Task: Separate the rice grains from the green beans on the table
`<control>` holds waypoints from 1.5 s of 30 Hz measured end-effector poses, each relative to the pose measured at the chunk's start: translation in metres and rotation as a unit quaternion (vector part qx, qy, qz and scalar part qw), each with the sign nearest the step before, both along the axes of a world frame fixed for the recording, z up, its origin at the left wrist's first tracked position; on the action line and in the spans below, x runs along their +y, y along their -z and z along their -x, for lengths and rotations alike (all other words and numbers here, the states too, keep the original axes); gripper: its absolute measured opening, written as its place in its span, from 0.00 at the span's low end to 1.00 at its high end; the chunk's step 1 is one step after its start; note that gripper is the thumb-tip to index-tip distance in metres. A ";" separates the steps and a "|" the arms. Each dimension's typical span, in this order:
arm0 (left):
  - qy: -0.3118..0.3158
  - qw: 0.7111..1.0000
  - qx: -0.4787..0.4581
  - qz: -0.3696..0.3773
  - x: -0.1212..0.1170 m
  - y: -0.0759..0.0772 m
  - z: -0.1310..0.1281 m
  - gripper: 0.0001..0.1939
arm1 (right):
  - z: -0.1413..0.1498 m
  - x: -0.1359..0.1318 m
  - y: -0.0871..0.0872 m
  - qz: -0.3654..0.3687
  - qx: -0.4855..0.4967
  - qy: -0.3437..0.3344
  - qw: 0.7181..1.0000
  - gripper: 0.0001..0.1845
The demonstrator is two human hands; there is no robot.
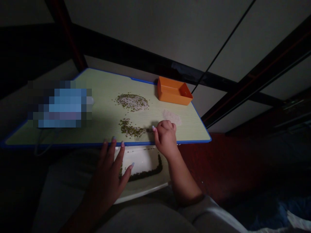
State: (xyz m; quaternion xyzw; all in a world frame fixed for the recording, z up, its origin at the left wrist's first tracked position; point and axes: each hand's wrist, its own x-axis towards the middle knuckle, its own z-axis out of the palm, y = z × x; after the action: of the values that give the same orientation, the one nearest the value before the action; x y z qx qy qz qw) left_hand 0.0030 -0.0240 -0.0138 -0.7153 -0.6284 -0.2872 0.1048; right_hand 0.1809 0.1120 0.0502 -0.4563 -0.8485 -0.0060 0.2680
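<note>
My right hand (166, 138) is closed over the front of the table, thumb to the left. A faint greyish, see-through shape shows by its thumb, but what the fingers hold is hidden. Just left of it lies a loose pile of small green beans (127, 127). A patch of white grains (172, 116) sits right behind the knuckles. My left hand (110, 170) has its fingers spread, with the tips by the table's front edge. Beside it, below the edge, a white tray (142, 160) holds dark beans along its near and right sides.
On the pale green, blue-rimmed table (102, 94), a mixed pile of green beans and white grains (132, 102) lies farther back. An orange box (175, 97) stands at the back right. A blurred blue object (65, 108) is at the left. Cabinet panels rise behind the table.
</note>
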 end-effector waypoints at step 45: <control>0.006 1.000 0.004 -0.014 0.001 0.005 0.002 0.42 | -0.010 0.015 0.009 0.023 -0.005 0.114 0.993 0.15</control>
State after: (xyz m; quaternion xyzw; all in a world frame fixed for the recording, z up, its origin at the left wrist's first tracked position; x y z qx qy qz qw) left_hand 0.0007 -0.0227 -0.0186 -0.7188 -0.6193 -0.2941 0.1153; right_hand 0.1912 0.1274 0.0416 -0.5563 -0.7920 -0.0197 0.2507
